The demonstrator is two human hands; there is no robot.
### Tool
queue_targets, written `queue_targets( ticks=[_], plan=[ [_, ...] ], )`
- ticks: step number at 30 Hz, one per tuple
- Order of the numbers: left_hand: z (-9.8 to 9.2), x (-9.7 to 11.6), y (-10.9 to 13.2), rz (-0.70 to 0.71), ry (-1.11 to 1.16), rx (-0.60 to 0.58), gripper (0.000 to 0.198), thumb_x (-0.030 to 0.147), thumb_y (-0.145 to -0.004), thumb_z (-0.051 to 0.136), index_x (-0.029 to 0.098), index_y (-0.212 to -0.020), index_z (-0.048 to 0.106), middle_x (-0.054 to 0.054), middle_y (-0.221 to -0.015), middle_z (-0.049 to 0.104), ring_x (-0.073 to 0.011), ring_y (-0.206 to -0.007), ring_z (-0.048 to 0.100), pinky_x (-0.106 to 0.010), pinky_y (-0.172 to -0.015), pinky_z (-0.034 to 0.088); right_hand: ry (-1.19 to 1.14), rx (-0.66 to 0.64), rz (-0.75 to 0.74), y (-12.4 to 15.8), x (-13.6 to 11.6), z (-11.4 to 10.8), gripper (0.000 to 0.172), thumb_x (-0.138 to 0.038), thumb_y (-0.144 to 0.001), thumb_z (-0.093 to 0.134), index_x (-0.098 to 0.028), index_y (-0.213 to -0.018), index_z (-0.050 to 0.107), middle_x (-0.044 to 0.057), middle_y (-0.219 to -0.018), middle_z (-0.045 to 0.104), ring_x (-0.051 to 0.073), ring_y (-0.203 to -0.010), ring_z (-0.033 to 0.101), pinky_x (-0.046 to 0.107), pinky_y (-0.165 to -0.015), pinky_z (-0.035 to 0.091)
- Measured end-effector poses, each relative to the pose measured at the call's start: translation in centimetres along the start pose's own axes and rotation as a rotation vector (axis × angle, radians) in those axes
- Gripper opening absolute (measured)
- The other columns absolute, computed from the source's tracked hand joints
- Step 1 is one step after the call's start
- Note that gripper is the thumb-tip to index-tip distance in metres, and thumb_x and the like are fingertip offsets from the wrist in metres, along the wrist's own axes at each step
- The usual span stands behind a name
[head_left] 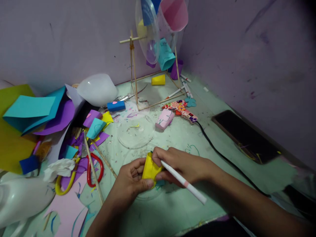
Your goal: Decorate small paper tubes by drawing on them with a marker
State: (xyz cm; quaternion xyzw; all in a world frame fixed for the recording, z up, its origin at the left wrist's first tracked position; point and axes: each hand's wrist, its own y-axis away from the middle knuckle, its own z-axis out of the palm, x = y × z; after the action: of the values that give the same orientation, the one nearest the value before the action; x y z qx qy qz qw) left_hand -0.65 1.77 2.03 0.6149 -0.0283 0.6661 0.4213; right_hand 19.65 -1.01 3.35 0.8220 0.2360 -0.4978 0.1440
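Observation:
My left hand (127, 182) is closed around a small yellow paper roll (148, 169), its thumb across the lower front. A white marker (184, 182) with a pink band rests in my right hand (184, 163), its back end pointing down and right. The marker's tip meets the upper part of the yellow paper, largely hidden by my fingers. Under the hands a clear plastic disc (145, 197) shows in part. Beyond them lie another clear disc (135, 131) and a pink paper roll (164, 119) with drawn lines.
A stick frame (135, 72) bears a clear wheel with paper cups. A floral glue gun (181, 109) trails a black cord, with a phone (247, 135) to its right. At left are scissors (95, 171), paper scraps (66, 210), folded coloured sheets (29, 107) and white bottles (24, 200).

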Motion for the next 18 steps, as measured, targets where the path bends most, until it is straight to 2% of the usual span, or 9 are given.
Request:
queue_targets(
  ticks=[5,10,15,18],
  plan=[
    [0.0,0.1,-0.1,0.0,-0.002,0.005,0.045,0.022,-0.059,0.081,0.018,-0.103,0.07,-0.007,-0.09,0.074,-0.0235,-0.085,0.067,-0.028,-0.072,0.05,0.007,0.063,-0.015,-0.2,0.2,0.4,0.025,-0.025,-0.078,0.061,-0.023,-0.084,0.037,-0.007,-0.061,0.046,0.01,-0.052,0.04,0.021,-0.05,0.028],
    [0.1,0.2,0.0,-0.01,0.067,0.071,0.051,0.026,-0.057,0.083,0.015,-0.105,0.067,-0.009,-0.089,0.074,-0.0201,-0.077,0.066,-0.025,-0.065,0.049,-0.136,0.343,-0.013,-0.1,0.6,0.5,0.023,-0.026,-0.079,0.06,-0.022,-0.08,0.038,-0.001,-0.078,0.058,0.011,-0.062,0.051,0.022,-0.056,0.038],
    [1.1,0.3,0.1,0.0,0.154,0.088,0.046,0.024,-0.059,0.081,0.014,-0.101,0.065,-0.009,-0.086,0.073,-0.0208,-0.075,0.067,-0.028,-0.067,0.05,-0.089,0.34,-0.016,-0.2,1.0,0.7,0.02,-0.018,-0.077,0.057,-0.022,-0.078,0.037,-0.006,-0.065,0.049,0.008,-0.052,0.042,0.02,-0.05,0.033],
    [1.4,0.1,0.1,-0.001,0.21,0.066,0.044,0.024,-0.062,0.08,0.012,-0.103,0.066,-0.01,-0.086,0.073,-0.0221,-0.076,0.068,-0.03,-0.07,0.051,-0.09,0.336,-0.039,-0.4,0.9,0.8,0.019,-0.017,-0.077,0.057,-0.022,-0.078,0.039,-0.005,-0.066,0.051,0.009,-0.054,0.045,0.02,-0.051,0.035]
  ],
)
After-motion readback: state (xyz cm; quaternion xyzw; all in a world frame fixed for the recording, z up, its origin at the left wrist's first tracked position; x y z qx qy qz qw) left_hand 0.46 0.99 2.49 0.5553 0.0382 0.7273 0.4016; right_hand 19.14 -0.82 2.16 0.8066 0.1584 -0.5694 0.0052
